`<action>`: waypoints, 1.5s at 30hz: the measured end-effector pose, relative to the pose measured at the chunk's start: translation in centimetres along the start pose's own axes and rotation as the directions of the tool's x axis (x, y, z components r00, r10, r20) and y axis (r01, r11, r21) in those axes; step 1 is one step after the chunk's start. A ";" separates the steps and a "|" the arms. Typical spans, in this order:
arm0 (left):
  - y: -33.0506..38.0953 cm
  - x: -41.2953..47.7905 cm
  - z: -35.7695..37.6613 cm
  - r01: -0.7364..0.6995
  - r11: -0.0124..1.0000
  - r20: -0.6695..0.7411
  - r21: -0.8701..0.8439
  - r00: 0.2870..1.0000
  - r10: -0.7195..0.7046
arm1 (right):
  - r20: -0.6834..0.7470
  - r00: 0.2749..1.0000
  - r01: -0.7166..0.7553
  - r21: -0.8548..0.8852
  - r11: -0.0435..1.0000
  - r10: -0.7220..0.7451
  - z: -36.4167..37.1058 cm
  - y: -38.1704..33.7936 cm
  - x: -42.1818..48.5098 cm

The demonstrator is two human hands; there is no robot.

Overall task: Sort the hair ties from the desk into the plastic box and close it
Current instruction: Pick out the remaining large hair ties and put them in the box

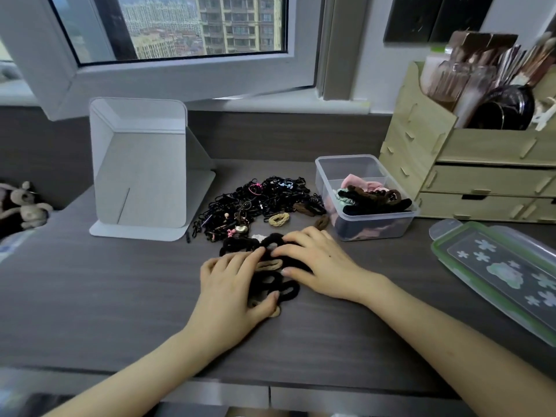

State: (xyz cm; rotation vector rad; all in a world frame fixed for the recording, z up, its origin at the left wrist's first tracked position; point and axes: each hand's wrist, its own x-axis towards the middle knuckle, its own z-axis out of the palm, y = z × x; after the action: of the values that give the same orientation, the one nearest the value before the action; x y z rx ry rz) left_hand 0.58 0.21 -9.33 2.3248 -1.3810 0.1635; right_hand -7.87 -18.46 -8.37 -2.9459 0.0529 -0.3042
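Box (376, 227) — long axis near-far; lid (493, 275) diag.

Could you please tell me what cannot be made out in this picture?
All in the head view:
Thick black and beige hair ties: partly under the left hand and right hand; their number, and whether the hands pinch or only press, is hidden.
Pile of thin black hair ties: too tangled and small to count.
Clear plastic box: lower contents covered by dark and pink scrunchies on top.
Green-rimmed clear lid: cut off by the right edge.
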 end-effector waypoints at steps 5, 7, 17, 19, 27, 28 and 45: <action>-0.5 0.5 -0.1 -0.006 1.000 -0.007 0.011 1.000 0.006 | -0.037 0.999 0.017 0.078 0.997 -0.014 -0.3 -0.1 -1.2; -0.5 0.8 0.0 -0.015 1.000 0.004 -0.002 1.000 0.015 | -0.061 0.998 0.022 0.095 0.995 -0.016 -0.8 0.0 -1.9; 0.4 2.6 -0.3 -0.031 0.999 -0.016 -0.026 0.999 0.031 | -0.275 0.915 -0.225 0.258 0.939 0.295 -10.3 5.9 -4.2; 0.6 3.1 -0.7 -0.036 0.997 -0.014 -0.071 0.999 0.035 | -0.181 0.915 -0.333 0.170 0.928 0.361 -12.1 7.9 -3.1; 1.3 4.6 -2.7 -0.073 0.991 -0.009 -0.116 0.997 0.072 | 0.262 0.873 -0.455 0.136 0.880 0.411 -13.0 10.6 3.6; 1.4 4.8 -2.9 -0.084 0.989 -0.019 -0.126 0.996 0.082 | 0.289 0.861 -0.471 0.143 0.871 0.418 -12.7 10.7 4.0; 6.7 18.8 1.9 -0.180 0.956 0.250 -0.231 0.939 0.237 | -0.077 0.854 -0.494 0.190 0.849 0.514 -11.8 11.5 -2.5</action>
State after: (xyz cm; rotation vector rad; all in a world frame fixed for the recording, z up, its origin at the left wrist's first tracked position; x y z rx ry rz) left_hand 3.92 -18.55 -3.13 2.0835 -1.6936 -0.2400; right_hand -12.93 -31.64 0.37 -2.6148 0.7704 -0.3876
